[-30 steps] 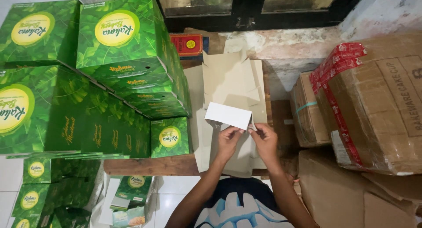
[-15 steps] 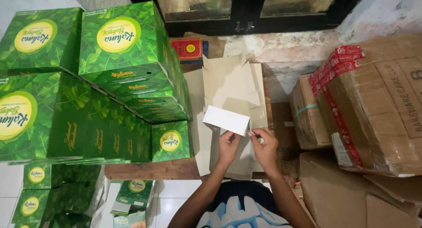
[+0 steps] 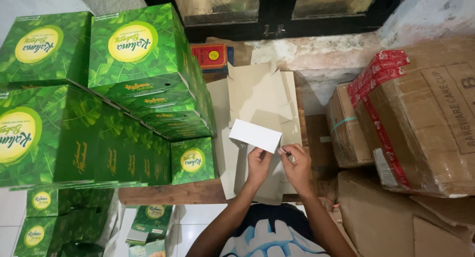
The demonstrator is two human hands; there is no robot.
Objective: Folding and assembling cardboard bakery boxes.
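Note:
A white rectangular card flap stands up over a stack of flat unfolded carton blanks on a wooden table. My left hand pinches the flap's lower edge near the middle. My right hand pinches a small tab at the flap's lower right corner. Both hands sit close together, just in front of my body.
Stacks of green leaf-print boxes fill the left side, with a small one beside the blanks and more on the floor. Taped brown cartons crowd the right. A small red box lies at the back.
My hands and the white flap stay almost where they were; the right fingers have closed in on the corner tab. The view has shifted slightly.

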